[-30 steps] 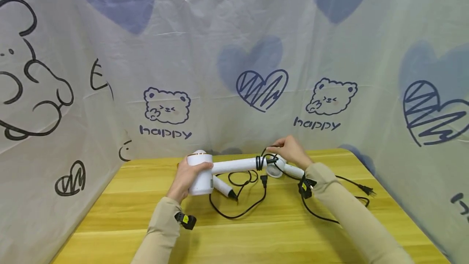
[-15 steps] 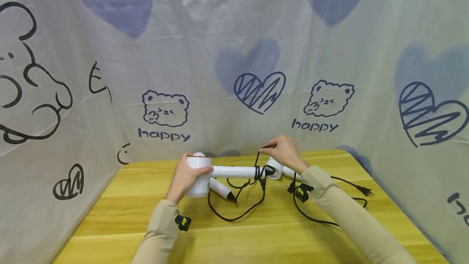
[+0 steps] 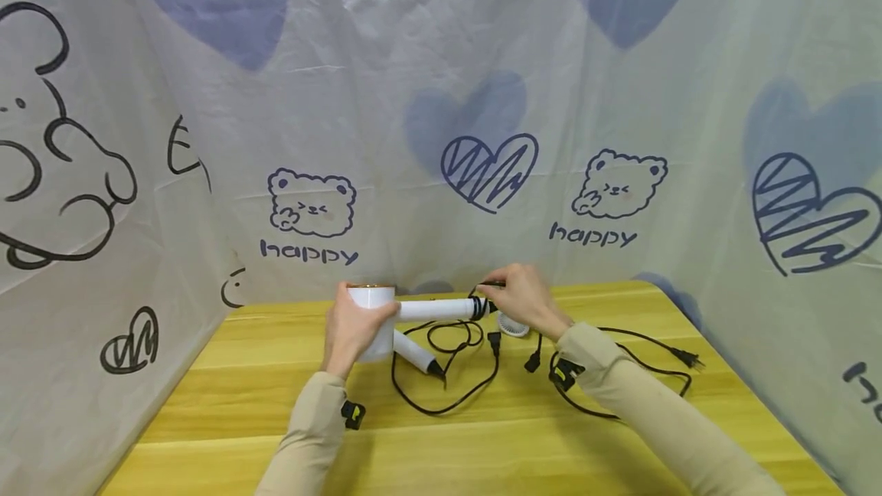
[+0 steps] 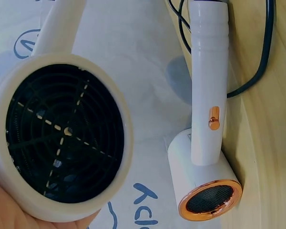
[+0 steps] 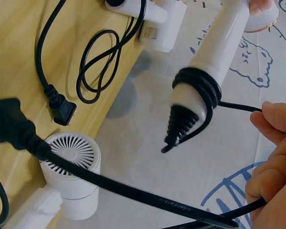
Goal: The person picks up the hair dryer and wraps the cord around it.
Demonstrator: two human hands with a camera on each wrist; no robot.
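My left hand grips a white hair dryer round its head, above the table, with the handle pointing right. The left wrist view shows its dark round grille close up. Black cord is wound in several turns round the handle's end, near the ribbed strain relief. To the right, my right hand pinches the cord between thumb and fingers, and the strand runs taut to the coil in the right wrist view. A black plug hangs on a length of cord from this hand.
A second white hair dryer with a copper-coloured ring lies beneath the held one, its cord loosely looped and ending in a plug. A third white dryer lies to the right, partly hidden. Another plug lies farther right. Curtain walls border the table.
My right hand has moved slightly left and down, drawing the cord close round the handle's end. The hanging plug has swung left. My left hand keeps its grip, the dryer tilting slightly.
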